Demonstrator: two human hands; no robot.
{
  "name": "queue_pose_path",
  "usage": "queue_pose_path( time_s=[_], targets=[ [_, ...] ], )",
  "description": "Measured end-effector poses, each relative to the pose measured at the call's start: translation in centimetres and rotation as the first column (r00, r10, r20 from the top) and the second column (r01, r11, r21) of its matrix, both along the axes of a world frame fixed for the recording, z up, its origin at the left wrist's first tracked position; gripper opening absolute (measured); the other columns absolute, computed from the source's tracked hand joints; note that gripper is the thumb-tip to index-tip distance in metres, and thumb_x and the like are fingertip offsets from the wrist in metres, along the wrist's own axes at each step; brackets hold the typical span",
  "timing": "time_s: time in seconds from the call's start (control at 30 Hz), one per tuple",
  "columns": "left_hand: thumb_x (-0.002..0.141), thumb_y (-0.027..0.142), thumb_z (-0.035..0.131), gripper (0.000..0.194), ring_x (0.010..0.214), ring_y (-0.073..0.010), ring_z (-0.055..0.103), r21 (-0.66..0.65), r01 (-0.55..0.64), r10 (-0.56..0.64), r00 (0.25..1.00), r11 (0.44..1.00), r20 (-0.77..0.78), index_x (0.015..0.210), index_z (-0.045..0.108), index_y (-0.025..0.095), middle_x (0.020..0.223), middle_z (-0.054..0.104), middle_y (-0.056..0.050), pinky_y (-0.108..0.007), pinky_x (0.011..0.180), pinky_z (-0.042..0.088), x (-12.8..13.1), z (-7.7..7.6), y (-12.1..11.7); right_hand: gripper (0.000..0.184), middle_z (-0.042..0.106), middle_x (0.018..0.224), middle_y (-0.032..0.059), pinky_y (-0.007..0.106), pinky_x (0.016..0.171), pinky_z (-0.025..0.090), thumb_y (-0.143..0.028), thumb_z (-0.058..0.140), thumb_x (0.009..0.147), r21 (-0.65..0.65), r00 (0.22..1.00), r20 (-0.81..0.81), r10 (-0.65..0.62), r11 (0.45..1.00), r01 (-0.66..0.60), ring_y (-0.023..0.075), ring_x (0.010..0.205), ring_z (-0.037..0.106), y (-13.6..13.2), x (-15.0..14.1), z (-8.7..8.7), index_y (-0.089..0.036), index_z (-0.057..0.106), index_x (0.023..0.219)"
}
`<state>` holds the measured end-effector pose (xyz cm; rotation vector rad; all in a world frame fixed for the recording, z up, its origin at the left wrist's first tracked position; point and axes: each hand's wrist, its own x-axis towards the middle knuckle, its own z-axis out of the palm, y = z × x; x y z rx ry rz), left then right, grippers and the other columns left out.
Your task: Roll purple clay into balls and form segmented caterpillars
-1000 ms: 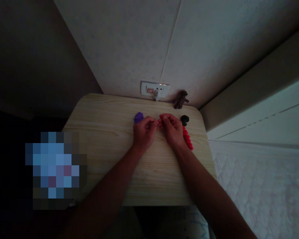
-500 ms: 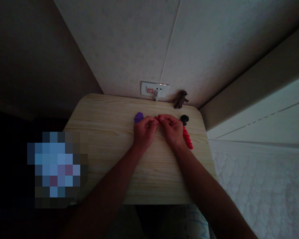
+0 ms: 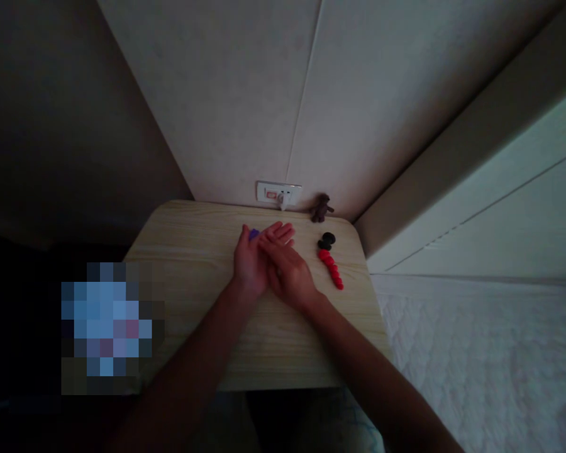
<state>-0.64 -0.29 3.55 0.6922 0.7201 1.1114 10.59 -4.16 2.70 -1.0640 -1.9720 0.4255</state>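
My left hand [image 3: 252, 261] is open above the table, palm up with the fingers stretched out. Across its palm lies my right hand [image 3: 292, 274], its fingers extended and resting on the left hand. Anything between the two palms is hidden. Behind the left thumb shows a bit of a purple lump [image 3: 253, 234], mostly covered by the hand. Right of my hands, a tapering row of red clay-like segments [image 3: 331, 269] lies on the table. Its upper end meets a black piece with a rounded top [image 3: 328, 239].
A small brown figure [image 3: 321, 208] stands at the table's back edge by the wall. A wall socket [image 3: 278, 194] with a white plug is behind the wooden table [image 3: 188, 251]. A quilted white surface [image 3: 443, 352] lies to the right; a pixelated patch covers the lower left.
The red piece pinched between my fingertips is out of sight. My left hand has turned palm up and opened, and my right hand has moved left onto it. The view has shifted.
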Motion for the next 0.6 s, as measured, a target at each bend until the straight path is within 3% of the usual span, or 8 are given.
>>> queue_pose_path(
  time_s=[0.1,0.23,0.33,0.47,0.53,0.6],
  targets=[
    [0.091,0.08,0.03,0.079,0.134,-0.034,0.065,0.053,-0.028,0.029,1.0,0.998,-0.013,0.112,0.071,0.016,0.124,0.074,-0.023,-0.054,0.112,0.053,-0.2,1.7,0.7,0.062,0.051,0.163,0.0148,0.054,0.132,0.033,-0.02,0.044,0.098,0.002,0.997,0.039,0.068,0.998,-0.069,0.0269,0.157,0.043,-0.7,-0.8,1.1,-0.016,0.045,0.161],
    [0.092,0.083,0.024,0.084,0.141,-0.0303,0.06,0.158,-0.072,0.069,0.997,0.985,0.024,0.122,0.068,0.019,0.14,0.069,-0.019,-0.05,0.115,0.051,1.7,4.1,1.6,0.066,0.029,0.175,0.0103,0.052,0.135,0.025,-0.038,0.035,0.109,0.012,0.992,-0.034,0.12,0.993,-0.12,0.0252,0.165,0.024,-1.0,-1.2,4.4,-0.02,0.02,0.17],
    [0.097,0.08,0.024,0.079,0.149,-0.0284,0.053,0.231,-0.053,0.045,0.998,0.972,0.041,0.131,0.065,0.022,0.147,0.065,-0.016,-0.048,0.119,0.048,4.4,6.1,0.9,0.066,0.016,0.179,0.0026,0.053,0.137,0.017,-0.051,0.024,0.111,0.07,0.993,-0.108,0.052,0.997,-0.045,0.0232,0.167,0.012,0.8,0.1,6.9,-0.03,0.008,0.171],
    [0.104,0.068,0.031,0.059,0.158,-0.0224,0.04,0.405,-0.059,0.051,0.998,0.912,0.031,0.134,0.066,0.031,0.151,0.063,-0.006,-0.045,0.13,0.037,6.7,8.2,-0.2,0.059,0.012,0.18,-0.0072,0.054,0.138,0.006,-0.051,0.014,0.112,0.11,0.974,-0.206,-0.09,0.987,0.114,0.021,0.167,-0.001,3.9,2.2,8.9,-0.041,0.005,0.17],
    [0.106,0.064,0.026,0.06,0.159,-0.0217,0.037,0.392,-0.078,0.057,0.996,0.917,0.064,0.134,0.066,0.03,0.154,0.061,-0.005,-0.044,0.132,0.035,6.4,9.4,0.4,0.06,0.006,0.18,-0.0071,0.054,0.138,0.005,-0.051,0.013,0.112,0.122,0.98,-0.187,-0.073,0.988,0.097,0.0225,0.167,-0.004,4.3,2.0,9.2,-0.04,0.001,0.17],
    [0.107,0.06,0.02,0.062,0.158,-0.0226,0.04,0.256,-0.12,0.093,0.989,0.959,0.118,0.136,0.065,0.027,0.159,0.057,-0.006,-0.046,0.131,0.035,5.1,10.6,1.6,0.065,-0.002,0.181,-0.0039,0.055,0.138,0.007,-0.054,0.018,0.111,0.133,0.989,-0.146,0.0,0.991,0.02,0.0261,0.167,-0.004,3.8,0.8,9.1,-0.036,-0.004,0.17]
  ],
)
